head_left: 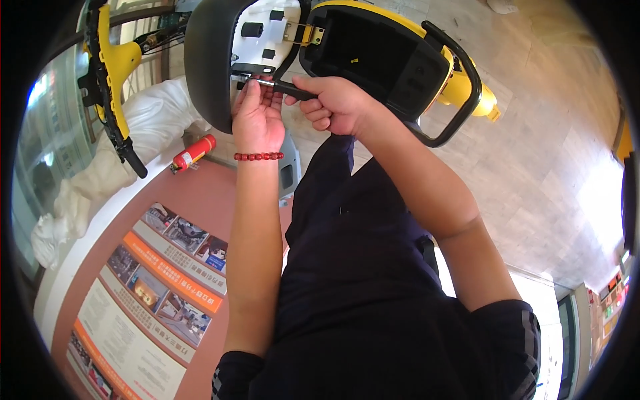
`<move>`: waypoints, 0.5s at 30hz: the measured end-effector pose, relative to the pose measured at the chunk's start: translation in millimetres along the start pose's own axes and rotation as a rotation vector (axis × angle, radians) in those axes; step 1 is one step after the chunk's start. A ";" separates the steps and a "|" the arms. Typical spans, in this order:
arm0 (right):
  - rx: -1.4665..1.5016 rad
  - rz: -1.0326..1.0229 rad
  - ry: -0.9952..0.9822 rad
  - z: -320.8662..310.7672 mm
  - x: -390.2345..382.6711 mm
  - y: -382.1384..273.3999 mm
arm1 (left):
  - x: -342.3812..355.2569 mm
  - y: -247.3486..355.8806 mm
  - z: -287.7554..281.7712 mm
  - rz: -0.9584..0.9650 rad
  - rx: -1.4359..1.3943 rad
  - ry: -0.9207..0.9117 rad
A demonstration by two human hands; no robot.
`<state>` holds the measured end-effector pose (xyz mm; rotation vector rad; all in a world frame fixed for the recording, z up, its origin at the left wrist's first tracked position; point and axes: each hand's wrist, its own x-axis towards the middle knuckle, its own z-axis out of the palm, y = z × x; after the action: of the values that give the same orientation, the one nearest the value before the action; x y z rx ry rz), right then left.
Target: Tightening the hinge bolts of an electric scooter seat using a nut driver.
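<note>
A yellow and black scooter has its seat [208, 67] tipped up, so the white underside [257, 50] with black rubber pads faces right. My right hand [337, 105] is wrapped round the black handle of a screwdriver [293, 90]. Its metal shaft points left at fittings along the seat's lower edge. Close by the shaft's tip, my left hand [258, 123] has thumb and fingers drawn together, with a red bead bracelet at the wrist. What these fingers pinch is too small to tell. A brass-coloured hinge [303, 33] joins the seat to the scooter body.
Right of the hinge gapes the black storage compartment [367, 50], with a small yellow bit inside. A black grab rail [475, 87] curves round its rear. The handlebar [113, 100] stands at left. A red fire extinguisher [194, 153] and a printed poster [143, 300] lie lower left.
</note>
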<state>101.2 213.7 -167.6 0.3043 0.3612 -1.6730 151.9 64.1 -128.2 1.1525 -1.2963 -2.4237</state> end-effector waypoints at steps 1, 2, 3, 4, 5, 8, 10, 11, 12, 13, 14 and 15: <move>-0.056 -0.029 0.067 7.7 -4.2 -3.3 | 0.0 0.8 0.7 0.025 0.033 -0.005; -0.112 -0.058 0.134 13.8 -7.4 -2.9 | 0.0 1.3 1.5 0.050 0.065 -0.010; -0.408 -0.191 0.352 23.2 -4.6 3.8 | -0.9 1.2 2.0 0.051 0.065 -0.008; -0.414 -0.194 0.351 21.3 -3.4 9.7 | -1.3 1.2 4.8 0.041 0.055 0.052; -0.946 -0.668 0.530 14.9 -1.4 19.7 | -1.8 0.6 7.2 0.028 0.045 0.113; -1.592 -1.106 0.684 14.9 -3.1 20.1 | -0.7 0.7 10.2 0.058 -0.015 0.083; -0.981 -0.408 0.408 23.6 -8.6 8.4 | -0.2 2.1 6.0 0.053 -0.009 0.067; -0.981 -0.411 0.408 23.9 -7.7 6.1 | -1.1 2.8 5.5 0.045 0.013 0.050; -0.935 -0.390 0.411 23.6 -6.8 3.3 | -1.4 3.5 5.6 0.036 0.035 0.033; -0.887 -0.364 0.415 23.6 -6.6 3.1 | -3.5 3.1 6.3 0.031 0.038 0.044; -0.839 -0.338 0.418 23.7 -6.4 2.9 | -2.8 3.2 6.0 0.031 0.039 0.045; -0.791 -0.313 0.421 24.2 -6.1 2.9 | -0.7 3.5 6.3 0.038 0.037 0.057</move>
<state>105.0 209.1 -143.3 -0.0040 1.3944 -1.6169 147.3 66.3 -123.1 1.1860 -1.3395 -2.3324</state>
